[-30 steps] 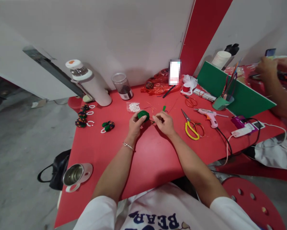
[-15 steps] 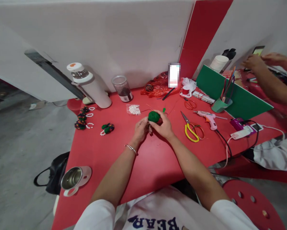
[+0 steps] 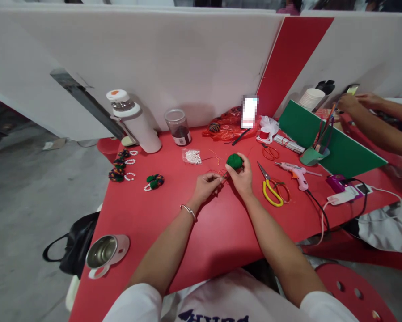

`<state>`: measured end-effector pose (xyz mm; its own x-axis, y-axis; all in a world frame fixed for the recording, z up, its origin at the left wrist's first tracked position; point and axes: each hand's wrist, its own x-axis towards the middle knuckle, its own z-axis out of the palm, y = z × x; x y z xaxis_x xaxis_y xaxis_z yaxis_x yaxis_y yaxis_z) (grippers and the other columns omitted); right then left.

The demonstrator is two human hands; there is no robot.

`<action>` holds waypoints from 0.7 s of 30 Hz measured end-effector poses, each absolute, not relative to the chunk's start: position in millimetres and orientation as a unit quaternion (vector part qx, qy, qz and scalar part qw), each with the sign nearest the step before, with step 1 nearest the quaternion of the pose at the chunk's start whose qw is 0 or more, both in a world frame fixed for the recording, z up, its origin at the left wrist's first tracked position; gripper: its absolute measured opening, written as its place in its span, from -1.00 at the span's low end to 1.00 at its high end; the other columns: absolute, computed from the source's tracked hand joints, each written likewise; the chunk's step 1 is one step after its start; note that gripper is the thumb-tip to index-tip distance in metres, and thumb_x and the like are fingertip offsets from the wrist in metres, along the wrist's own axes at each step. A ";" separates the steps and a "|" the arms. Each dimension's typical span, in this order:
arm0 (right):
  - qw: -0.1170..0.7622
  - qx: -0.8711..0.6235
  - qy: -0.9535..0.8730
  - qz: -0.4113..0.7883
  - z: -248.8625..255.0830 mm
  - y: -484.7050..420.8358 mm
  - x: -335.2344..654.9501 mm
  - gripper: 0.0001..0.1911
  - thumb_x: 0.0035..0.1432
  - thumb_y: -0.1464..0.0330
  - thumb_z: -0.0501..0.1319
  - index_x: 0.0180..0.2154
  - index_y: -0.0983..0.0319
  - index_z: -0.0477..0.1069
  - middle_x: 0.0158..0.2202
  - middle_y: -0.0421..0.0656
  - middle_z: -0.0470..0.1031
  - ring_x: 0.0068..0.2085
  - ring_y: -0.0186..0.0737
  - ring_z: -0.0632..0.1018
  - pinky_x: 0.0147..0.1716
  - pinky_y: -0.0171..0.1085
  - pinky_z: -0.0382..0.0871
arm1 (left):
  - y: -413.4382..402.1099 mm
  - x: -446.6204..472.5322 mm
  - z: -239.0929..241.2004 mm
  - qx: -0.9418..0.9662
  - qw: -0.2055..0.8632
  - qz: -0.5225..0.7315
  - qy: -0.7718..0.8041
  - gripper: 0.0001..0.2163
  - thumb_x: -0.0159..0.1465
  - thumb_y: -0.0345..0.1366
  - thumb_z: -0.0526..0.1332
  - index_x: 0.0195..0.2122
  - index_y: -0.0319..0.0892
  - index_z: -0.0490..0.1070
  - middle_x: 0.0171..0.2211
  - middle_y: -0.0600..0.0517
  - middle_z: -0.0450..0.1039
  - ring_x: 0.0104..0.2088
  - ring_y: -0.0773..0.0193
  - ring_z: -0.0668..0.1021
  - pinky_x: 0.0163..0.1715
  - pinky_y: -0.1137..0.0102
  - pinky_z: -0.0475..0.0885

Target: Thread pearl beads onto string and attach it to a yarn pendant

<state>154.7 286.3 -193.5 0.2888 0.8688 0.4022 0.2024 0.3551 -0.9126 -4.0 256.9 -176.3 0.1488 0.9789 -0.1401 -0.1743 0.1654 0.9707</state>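
Over the middle of the red table [image 3: 214, 237], my right hand [image 3: 242, 181] holds a dark green ball of yarn [image 3: 234, 161] in its closed fingers. My left hand [image 3: 207, 187] is just left of the ball, fingertips pinched on a thin dark strand that runs towards my right hand; its far end is hidden. Loose orange and red yarn ends lie on the table behind my hands. A small clear bag of white beads [image 3: 192, 156] lies beyond my left hand. Further left is a green and multicoloured yarn piece with a bead loop [image 3: 154, 181].
Yellow-handled scissors [image 3: 271, 193], red scissors [image 3: 270, 153] and a pink glue gun [image 3: 298, 174] lie to the right. Behind stand a white flask [image 3: 142, 127] and clear jar [image 3: 179, 129]. A steel mug [image 3: 108, 255] is front left. Another person's hands [image 3: 350, 102] work beyond a green board [image 3: 351, 154].
My hands have drawn apart slightly. The right hand and green ball moved right, and the left pulled away from the ball with the thin strand. The camera view shifted a little.
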 end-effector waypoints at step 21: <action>0.322 -0.587 -0.735 0.104 -162.4 430.0 131.8 -0.32 0.19 0.47 0.34 0.34 0.28 0.39 0.30 0.12 0.39 0.28 0.15 0.47 0.28 0.05 0.42 | 274.7 1.6 -192.3 0.436 0.493 0.568 0.494 -0.66 0.12 0.01 0.34 -0.50 -0.21 0.53 -0.53 0.08 0.43 -0.45 0.33 0.41 -0.39 0.43 0.32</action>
